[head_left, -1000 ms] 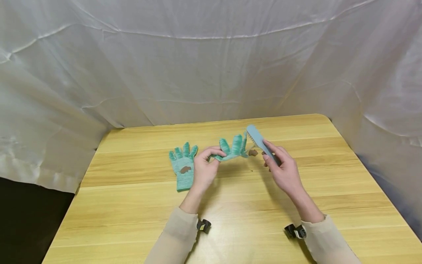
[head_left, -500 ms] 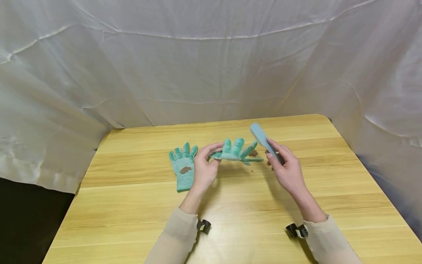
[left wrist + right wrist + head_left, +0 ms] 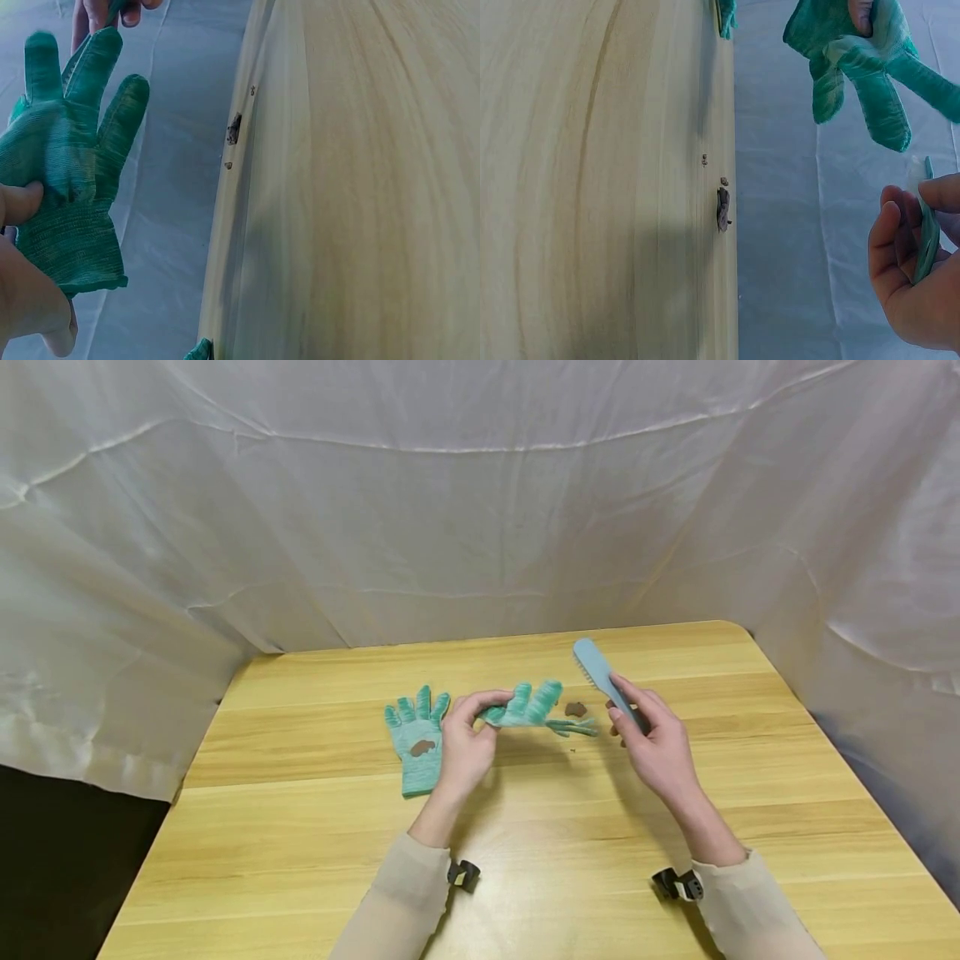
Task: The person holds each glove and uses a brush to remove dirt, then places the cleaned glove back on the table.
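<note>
Tabletop, yellow wood-grain (image 3: 555,877): side edges well apart from the work. Left hand (image 3: 469,743): pinching one green knitted glove (image 3: 525,714) above the tabletop. Right hand (image 3: 658,747): fingers curled round one flat light-blue brush (image 3: 595,667), near that glove.

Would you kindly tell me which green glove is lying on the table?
The brown-marked glove at left; the other glove is held up by the left hand.

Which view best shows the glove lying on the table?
Head: the glove shows almost whole, brown patch included; the left hand overlaps one side. The wrist views show only a sliver at the frame edge.
</note>
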A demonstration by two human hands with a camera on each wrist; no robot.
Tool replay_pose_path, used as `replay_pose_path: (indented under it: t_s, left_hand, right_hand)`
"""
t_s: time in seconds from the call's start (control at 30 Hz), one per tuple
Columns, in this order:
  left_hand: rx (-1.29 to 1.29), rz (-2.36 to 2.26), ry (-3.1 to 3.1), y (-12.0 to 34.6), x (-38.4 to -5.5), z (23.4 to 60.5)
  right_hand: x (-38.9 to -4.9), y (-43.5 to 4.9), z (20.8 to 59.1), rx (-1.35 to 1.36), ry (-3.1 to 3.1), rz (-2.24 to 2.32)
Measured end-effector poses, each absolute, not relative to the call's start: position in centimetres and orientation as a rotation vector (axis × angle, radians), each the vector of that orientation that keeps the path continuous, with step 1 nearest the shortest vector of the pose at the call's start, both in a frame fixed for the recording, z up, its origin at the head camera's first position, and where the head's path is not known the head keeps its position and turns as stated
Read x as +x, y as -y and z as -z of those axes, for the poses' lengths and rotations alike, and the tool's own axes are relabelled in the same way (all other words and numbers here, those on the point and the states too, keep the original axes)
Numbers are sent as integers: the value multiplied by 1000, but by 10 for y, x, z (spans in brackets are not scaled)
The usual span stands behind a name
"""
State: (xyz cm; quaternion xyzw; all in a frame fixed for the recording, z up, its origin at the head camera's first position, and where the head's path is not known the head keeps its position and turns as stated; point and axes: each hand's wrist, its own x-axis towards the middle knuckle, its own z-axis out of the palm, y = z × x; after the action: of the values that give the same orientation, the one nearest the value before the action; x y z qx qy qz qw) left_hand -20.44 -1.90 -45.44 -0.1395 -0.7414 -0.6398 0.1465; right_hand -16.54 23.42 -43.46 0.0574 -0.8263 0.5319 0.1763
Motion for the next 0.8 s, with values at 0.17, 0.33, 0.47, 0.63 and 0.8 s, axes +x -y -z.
replay_pose_path:
  t_s: [0.17,0.33,0.47,0.63,0.8]
  left_hand:
    - [-416,1894,2112,19,-205,455]
    - [-435,1897,2094,19,-205,455]
    - [-439,1905,2058,19,-205,456]
    - [-414,1928,2019,20,-207,455]
    - [-320,1907,2064,22,-208,452]
  right_hand:
    - [-165,-235,435,168,2343,-1510]
    - [-165,-235,435,168,2343,-1514]
    - [-165,-235,436,160,2344,-1517]
    - [-166,-235,436,156,2340,-1524]
    - [-166,-236,437,158,2343,-1519]
